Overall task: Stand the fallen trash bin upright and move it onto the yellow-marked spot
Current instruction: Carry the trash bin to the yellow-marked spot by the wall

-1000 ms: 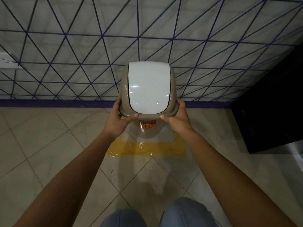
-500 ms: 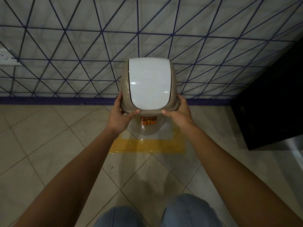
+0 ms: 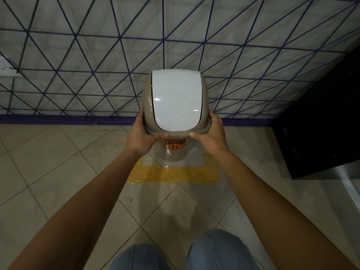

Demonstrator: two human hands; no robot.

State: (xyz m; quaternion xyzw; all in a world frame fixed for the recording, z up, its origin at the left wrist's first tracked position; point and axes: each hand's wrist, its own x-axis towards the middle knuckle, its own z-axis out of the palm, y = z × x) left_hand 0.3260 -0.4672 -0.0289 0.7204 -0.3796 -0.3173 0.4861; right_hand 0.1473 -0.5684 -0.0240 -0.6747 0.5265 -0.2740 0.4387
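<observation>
The trash bin [image 3: 176, 98] is beige with a white swing lid and an orange label on its front. It stands upright, its base inside the yellow-marked spot [image 3: 173, 173] on the tiled floor near the wall. My left hand [image 3: 143, 136] grips the left side of the bin's top rim, thumb on the front edge. My right hand [image 3: 211, 136] grips the right side of the rim the same way. Whether the base touches the floor is hidden by the lid.
A tiled wall [image 3: 78, 55] with dark blue diagonal lines and a purple skirting runs right behind the bin. A black cabinet [image 3: 319, 133] stands at the right. My knees in blue jeans [image 3: 214, 250] are at the bottom edge.
The bin has moved a little away from me toward the wall and lower over the yellow mark, with both hands still gripping its rim.
</observation>
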